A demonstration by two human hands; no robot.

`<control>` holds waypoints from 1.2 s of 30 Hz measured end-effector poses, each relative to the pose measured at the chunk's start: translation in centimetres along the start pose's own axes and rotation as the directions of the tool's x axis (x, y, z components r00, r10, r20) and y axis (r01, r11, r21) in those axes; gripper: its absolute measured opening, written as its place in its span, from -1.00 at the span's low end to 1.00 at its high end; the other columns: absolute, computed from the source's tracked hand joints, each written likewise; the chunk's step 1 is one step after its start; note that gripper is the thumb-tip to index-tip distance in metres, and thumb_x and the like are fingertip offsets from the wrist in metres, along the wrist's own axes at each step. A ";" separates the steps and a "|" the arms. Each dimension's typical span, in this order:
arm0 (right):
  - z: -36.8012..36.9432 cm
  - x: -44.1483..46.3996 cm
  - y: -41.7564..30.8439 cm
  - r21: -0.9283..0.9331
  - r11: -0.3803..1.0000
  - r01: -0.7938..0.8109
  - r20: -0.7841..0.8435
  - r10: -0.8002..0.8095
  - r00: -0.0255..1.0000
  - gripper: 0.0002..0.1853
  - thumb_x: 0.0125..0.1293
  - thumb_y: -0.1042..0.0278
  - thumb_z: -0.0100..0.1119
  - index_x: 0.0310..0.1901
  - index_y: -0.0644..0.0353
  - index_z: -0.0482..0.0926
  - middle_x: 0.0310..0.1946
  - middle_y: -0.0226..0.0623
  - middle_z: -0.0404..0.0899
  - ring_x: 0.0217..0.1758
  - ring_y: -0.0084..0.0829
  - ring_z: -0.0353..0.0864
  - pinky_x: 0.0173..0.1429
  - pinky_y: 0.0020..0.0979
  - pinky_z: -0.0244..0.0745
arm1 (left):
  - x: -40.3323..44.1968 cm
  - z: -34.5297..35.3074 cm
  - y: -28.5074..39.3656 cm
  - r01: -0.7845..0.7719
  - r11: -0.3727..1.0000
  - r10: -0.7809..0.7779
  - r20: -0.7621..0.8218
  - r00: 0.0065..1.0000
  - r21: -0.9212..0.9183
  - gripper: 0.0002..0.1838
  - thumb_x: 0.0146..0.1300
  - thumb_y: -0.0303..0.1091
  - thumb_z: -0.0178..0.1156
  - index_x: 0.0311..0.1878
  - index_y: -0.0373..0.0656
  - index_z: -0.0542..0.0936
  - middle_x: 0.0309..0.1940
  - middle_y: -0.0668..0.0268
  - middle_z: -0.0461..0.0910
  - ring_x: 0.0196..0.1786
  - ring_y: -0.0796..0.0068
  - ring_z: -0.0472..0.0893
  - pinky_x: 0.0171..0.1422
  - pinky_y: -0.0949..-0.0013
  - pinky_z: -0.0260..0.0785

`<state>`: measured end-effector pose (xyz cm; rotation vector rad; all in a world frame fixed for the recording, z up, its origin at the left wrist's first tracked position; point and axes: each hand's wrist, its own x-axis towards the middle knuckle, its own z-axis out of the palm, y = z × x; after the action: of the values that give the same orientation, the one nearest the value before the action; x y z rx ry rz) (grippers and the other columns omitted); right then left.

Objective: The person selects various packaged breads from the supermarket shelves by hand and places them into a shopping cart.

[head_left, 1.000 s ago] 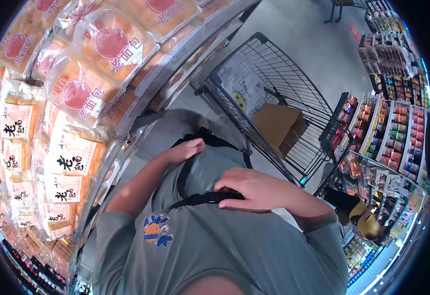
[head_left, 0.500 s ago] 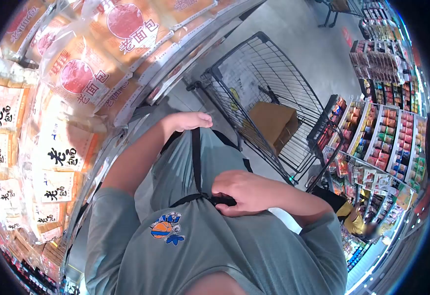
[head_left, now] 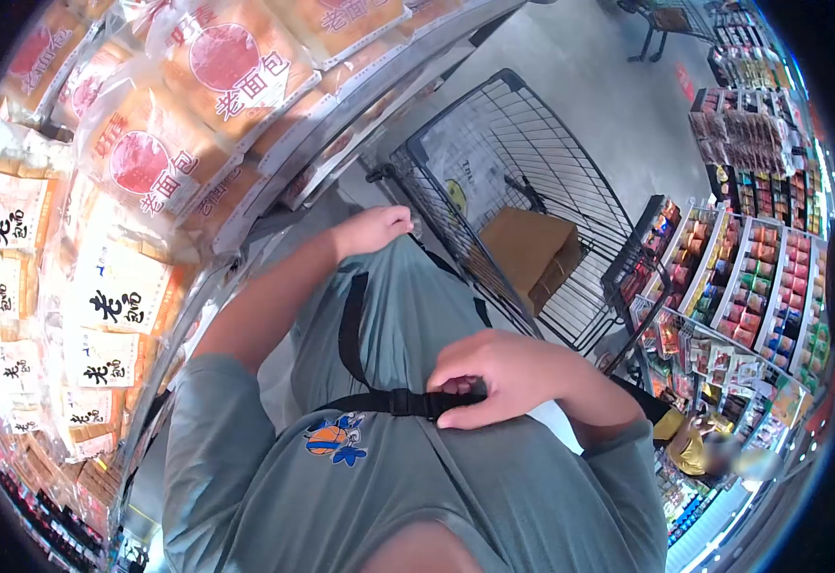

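Note:
My left hand is closed on the front hem of the grey-green T-shirt, pulling the cloth out away from my body. Around my waist, over the shirt, runs a black strap with a plastic buckle. Just right of that buckle, my right hand is curled with its fingers on the black strap. A loose length of black webbing hangs in a curve across the shirt, between the left hand and the buckle. A cartoon basketball print shows beside the strap.
A wire shopping cart stands ahead, holding a brown paper bag. Shelves of packaged bread rise close on my left. Snack racks line the right, where a person in yellow is near. Another cart is farther off.
My right hand has shifted slightly right along the strap, uncovering the buckle. The webbing, straight before, now curves to the left. My left hand has lifted the hem a little farther out.

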<state>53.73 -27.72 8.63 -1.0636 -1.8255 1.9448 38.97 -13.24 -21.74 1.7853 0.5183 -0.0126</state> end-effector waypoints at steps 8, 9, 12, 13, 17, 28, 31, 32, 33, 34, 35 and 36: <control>-2.6 -4.4 12.8 0.084 0.885 -0.457 -0.302 0.460 0.835 -0.65 0.48 0.11 0.07 -0.29 0.28 0.56 -0.55 -0.38 0.47 -0.43 -0.60 0.40 -0.30 -0.44 0.36 | -4.3 -2.8 12.8 0.055 0.945 -0.048 0.031 0.998 -0.322 -0.78 0.39 -0.21 0.17 -0.17 -0.19 0.56 -0.28 0.24 0.57 -0.17 0.35 0.56 -0.06 0.32 0.38; -2.2 -4.7 14.0 0.122 0.913 -0.390 -0.332 0.408 0.851 -0.63 0.49 0.11 0.05 -0.31 0.29 0.54 -0.58 -0.39 0.43 -0.44 -0.60 0.37 -0.31 -0.44 0.33 | -5.4 -3.3 15.8 -0.030 0.941 0.074 0.120 0.990 -0.337 -0.78 0.38 -0.21 0.18 -0.17 -0.19 0.57 -0.31 0.25 0.58 -0.19 0.35 0.57 -0.05 0.34 0.38; -3.3 -5.4 16.9 0.167 0.932 -0.321 -0.348 0.360 0.866 -0.61 0.44 0.07 0.07 -0.35 0.30 0.51 -0.59 -0.17 0.42 -0.52 -0.39 0.36 -0.36 -0.28 0.33 | -7.8 -2.8 23.2 -0.121 0.920 0.266 0.368 0.891 -0.372 -0.79 0.35 -0.23 0.23 -0.19 -0.19 0.63 -0.41 0.28 0.58 -0.28 0.34 0.58 -0.09 0.32 0.36; -3.9 -5.5 17.1 0.171 0.934 -0.314 -0.353 0.355 0.866 -0.61 0.44 0.07 0.07 -0.35 0.30 0.51 -0.59 -0.17 0.42 -0.52 -0.39 0.36 -0.36 -0.28 0.33 | -7.8 -2.3 23.5 -0.117 0.923 0.262 0.375 0.889 -0.366 -0.79 0.35 -0.23 0.23 -0.19 -0.19 0.63 -0.41 0.28 0.58 -0.28 0.34 0.58 -0.09 0.32 0.36; -7.5 -5.8 18.2 0.095 0.952 -0.292 -0.475 0.301 0.827 -0.65 0.42 0.16 0.09 -0.39 0.31 0.47 -0.59 -0.21 0.39 -0.51 -0.44 0.34 -0.37 -0.30 0.31 | -7.9 -1.0 24.2 -0.241 0.932 0.316 0.280 0.906 -0.272 -0.80 0.31 -0.26 0.26 -0.19 -0.21 0.67 -0.47 0.30 0.56 -0.35 0.30 0.54 -0.16 0.25 0.32; -6.5 -7.4 21.4 0.465 0.861 -0.203 -0.305 0.372 0.877 -0.48 0.50 -0.06 -0.02 -0.52 0.21 0.40 -0.60 -0.48 0.38 -0.50 -0.54 0.33 -0.33 -0.39 0.32 | -7.6 0.0 23.9 -0.066 0.956 0.089 0.070 0.994 -0.285 -0.79 0.33 -0.24 0.23 -0.17 -0.21 0.62 -0.45 0.21 0.56 -0.35 0.18 0.56 -0.20 0.21 0.31; -7.1 -10.1 21.6 0.376 0.880 -0.291 -0.183 0.378 0.907 -0.42 0.47 -0.18 -0.04 -0.49 0.21 0.47 -0.59 -0.45 0.42 -0.49 -0.53 0.37 -0.31 -0.41 0.35 | -9.1 -1.8 22.7 0.513 0.821 -0.521 -0.039 0.853 0.250 -0.58 0.29 0.05 0.23 -0.26 -0.18 0.53 -0.41 0.11 0.55 -0.32 0.20 0.56 -0.19 0.26 0.37; -7.2 -11.1 21.4 0.373 0.883 -0.286 -0.183 0.372 0.910 -0.42 0.47 -0.18 -0.04 -0.49 0.21 0.47 -0.59 -0.45 0.42 -0.49 -0.53 0.37 -0.31 -0.41 0.35 | -10.2 -2.0 21.0 0.515 0.819 -0.522 -0.045 0.852 0.252 -0.58 0.29 0.05 0.23 -0.26 -0.18 0.53 -0.41 0.11 0.55 -0.32 0.20 0.56 -0.19 0.26 0.37; -7.3 -12.1 21.2 0.298 0.882 -0.366 -0.081 0.405 0.911 -0.41 0.45 -0.21 -0.02 -0.46 0.23 0.51 -0.58 -0.42 0.47 -0.47 -0.51 0.42 -0.28 -0.41 0.38 | -11.8 -1.9 18.9 0.529 0.821 -0.541 -0.006 0.841 0.213 -0.55 0.32 0.09 0.17 -0.27 -0.19 0.52 -0.43 0.16 0.55 -0.34 0.24 0.57 -0.22 0.26 0.37; -7.4 -12.9 21.2 0.214 0.874 -0.435 0.019 0.442 0.897 -0.39 0.42 -0.25 0.00 -0.43 0.25 0.56 -0.57 -0.38 0.51 -0.45 -0.49 0.48 -0.25 -0.42 0.40 | -13.2 -1.6 17.1 0.545 0.820 -0.558 0.034 0.829 0.173 -0.52 0.35 0.13 0.12 -0.28 -0.19 0.51 -0.44 0.20 0.54 -0.36 0.28 0.58 -0.26 0.25 0.38; -7.5 -13.6 21.6 0.210 0.878 -0.431 0.022 0.436 0.900 -0.39 0.42 -0.25 0.00 -0.43 0.25 0.56 -0.57 -0.38 0.51 -0.45 -0.49 0.48 -0.25 -0.42 0.40 | -14.4 -1.2 15.9 0.550 0.817 -0.562 0.027 0.827 0.173 -0.52 0.35 0.13 0.12 -0.28 -0.19 0.51 -0.44 0.20 0.54 -0.36 0.28 0.58 -0.26 0.25 0.38; -7.6 -14.2 22.1 0.232 0.867 -0.442 0.123 0.424 0.897 -0.41 0.39 -0.24 0.05 -0.37 0.27 0.59 -0.51 -0.34 0.55 -0.39 -0.48 0.53 -0.20 -0.41 0.44 | -15.5 -0.7 14.9 0.584 0.811 -0.579 0.092 0.810 -0.039 -0.49 0.37 0.16 0.06 -0.29 -0.19 0.52 -0.44 0.26 0.55 -0.35 0.35 0.59 -0.27 0.29 0.39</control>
<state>74.88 -34.93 -7.19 -1.4267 -1.3916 2.4152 30.09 -20.56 -3.55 1.4919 0.9851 -0.4868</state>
